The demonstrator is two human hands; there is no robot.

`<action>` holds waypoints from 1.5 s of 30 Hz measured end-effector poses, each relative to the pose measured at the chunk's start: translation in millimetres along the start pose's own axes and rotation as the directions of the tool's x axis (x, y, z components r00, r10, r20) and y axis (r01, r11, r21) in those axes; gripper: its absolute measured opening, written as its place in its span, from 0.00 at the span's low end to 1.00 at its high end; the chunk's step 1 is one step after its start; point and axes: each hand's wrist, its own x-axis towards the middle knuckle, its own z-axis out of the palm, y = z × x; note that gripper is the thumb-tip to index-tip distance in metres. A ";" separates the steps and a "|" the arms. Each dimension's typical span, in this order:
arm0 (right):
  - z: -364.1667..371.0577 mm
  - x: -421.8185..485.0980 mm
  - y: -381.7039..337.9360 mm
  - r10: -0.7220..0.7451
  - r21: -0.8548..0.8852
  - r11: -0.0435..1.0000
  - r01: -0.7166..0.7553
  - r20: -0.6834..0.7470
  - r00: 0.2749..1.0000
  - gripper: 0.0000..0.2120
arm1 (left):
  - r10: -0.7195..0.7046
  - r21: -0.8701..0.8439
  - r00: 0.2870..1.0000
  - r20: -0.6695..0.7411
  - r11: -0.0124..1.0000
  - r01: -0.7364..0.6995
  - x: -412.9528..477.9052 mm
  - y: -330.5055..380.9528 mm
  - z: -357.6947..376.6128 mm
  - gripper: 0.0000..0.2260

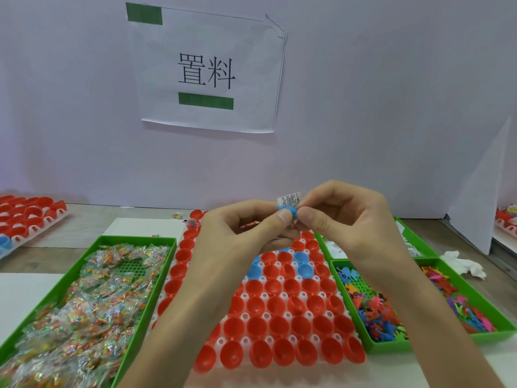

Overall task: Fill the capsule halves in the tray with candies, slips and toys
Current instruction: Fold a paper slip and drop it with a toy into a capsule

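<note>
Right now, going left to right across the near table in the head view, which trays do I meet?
Green plastic tray of clear-wrapped candies → white plastic tray of red and blue capsule halves → green plastic tray of small colourful toys.

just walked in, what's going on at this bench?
A person is filling capsule halves by hand. The left hand pinches a small blue toy and the right hand pinches a printed slip against it, both held above the white tray. The red capsule halves in its near rows look empty. A green candy bin full of packets sits left of the tray, and a green toy bin sits on its right.
</note>
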 end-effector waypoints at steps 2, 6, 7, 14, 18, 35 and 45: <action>-0.3 0.0 0.0 0.000 -0.043 0.999 0.000 0.014 1.000 0.07 | -0.022 -0.006 1.000 -0.003 1.000 0.022 0.4 1.3 0.3 0.11; 0.1 -1.0 0.9 -0.009 -0.083 0.997 0.012 0.039 0.999 0.06 | -0.070 -0.011 0.996 -0.049 0.998 0.069 1.1 -1.2 -1.0 0.07; 0.4 -1.2 1.5 -0.011 -0.083 0.996 0.015 0.046 0.999 0.06 | -0.083 -0.015 0.995 -0.054 0.997 0.082 0.9 -1.7 -1.3 0.06; -0.5 -2.4 1.4 -0.051 -0.119 0.991 0.061 0.088 0.995 0.09 | -0.165 -0.085 0.984 -0.074 0.984 0.158 1.9 1.2 -2.6 0.07; 1.0 -2.1 3.1 -0.101 -0.164 0.980 0.109 0.056 0.993 0.07 | -0.187 -0.105 0.982 -0.027 0.977 0.183 1.9 1.4 -2.8 0.07; 9.9 -1.6 5.0 -0.059 -0.066 0.996 0.053 -0.082 0.995 0.08 | 0.133 0.136 0.991 -0.031 0.982 -0.127 -0.4 -3.7 -2.8 0.07; 22.8 -2.1 3.9 -0.010 -0.033 0.999 0.005 -0.164 0.986 0.04 | 0.002 -0.023 0.992 -0.124 1.000 -0.005 3.3 -7.2 -9.5 0.10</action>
